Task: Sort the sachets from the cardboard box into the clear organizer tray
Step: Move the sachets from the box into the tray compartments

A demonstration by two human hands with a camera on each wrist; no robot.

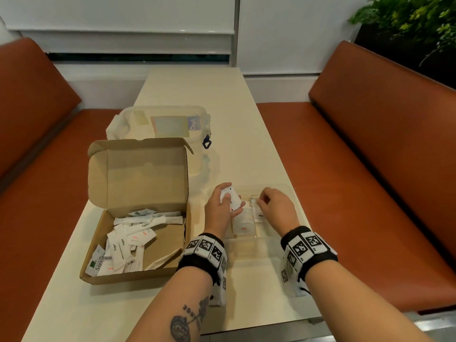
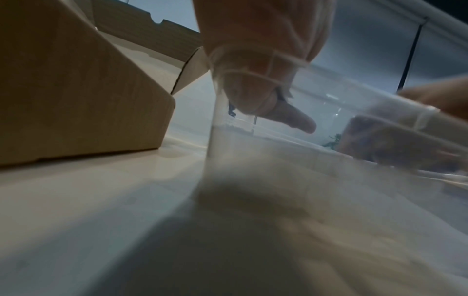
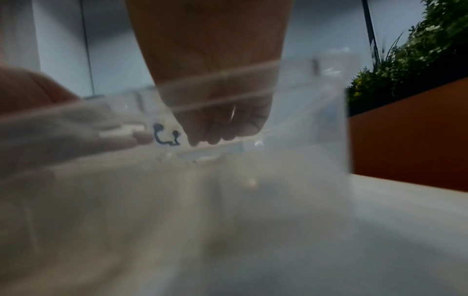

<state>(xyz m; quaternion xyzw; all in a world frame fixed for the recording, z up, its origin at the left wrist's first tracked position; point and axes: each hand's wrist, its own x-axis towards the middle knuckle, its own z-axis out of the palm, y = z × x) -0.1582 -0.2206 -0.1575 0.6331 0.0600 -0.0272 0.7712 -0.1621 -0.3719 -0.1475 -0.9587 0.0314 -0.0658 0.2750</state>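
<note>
An open cardboard box point(image 1: 138, 169) on the left holds several white sachets point(image 1: 128, 243), some marked Sugar, one Stevia. To its right lies the clear organizer tray point(image 1: 254, 245). My left hand point(image 1: 225, 202) hovers over the tray's left end and grips a small bunch of white sachets point(image 1: 232, 198). Over the tray's middle my right hand point(image 1: 265, 201) has its fingertips bunched downward, pinching a sachet point(image 1: 258, 214) that stands in a compartment. Another sachet with red print point(image 1: 243, 225) lies in the neighbouring compartment. The right wrist view shows the fingers point(image 3: 215, 130) behind the tray wall point(image 3: 303, 120).
A clear lidded container point(image 1: 167, 122) stands behind the box. The box side point(image 2: 76, 100) is close to the tray's left wall point(image 2: 228, 160). Orange benches point(image 1: 370, 156) flank the narrow cream table point(image 1: 209, 90). A plant point(image 1: 407, 18) stands at the far right.
</note>
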